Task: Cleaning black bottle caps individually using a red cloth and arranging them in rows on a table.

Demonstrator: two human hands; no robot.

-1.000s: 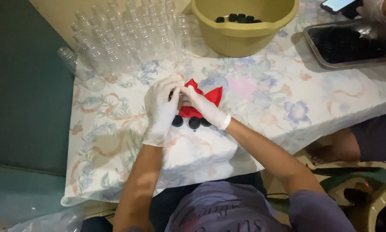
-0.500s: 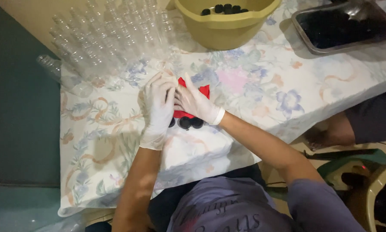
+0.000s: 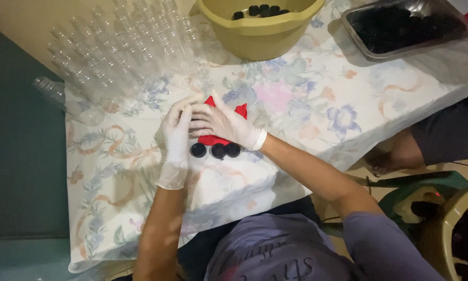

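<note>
floral tablecloth (image 3: 307, 99) covers the work surface, with the red cloth (image 3: 213, 139) near its middle taken as landmark. left hand (image 3: 175, 143) and right hand (image 3: 221, 124), both gloved, meet over the red cloth, fingers pressed together around something small; what they enclose cannot be told. three black caps (image 3: 216, 151) lie in a row touching the near edge of the red cloth. clear plastic bottles (image 3: 119, 52) stand crowded beyond it, to the left. olive basin (image 3: 260, 31) with more caps sits beyond it, and a metal tray (image 3: 406, 26) further right. judged good practice: keep the piece above the red cloth, steady with one hand, turn with the other
</note>
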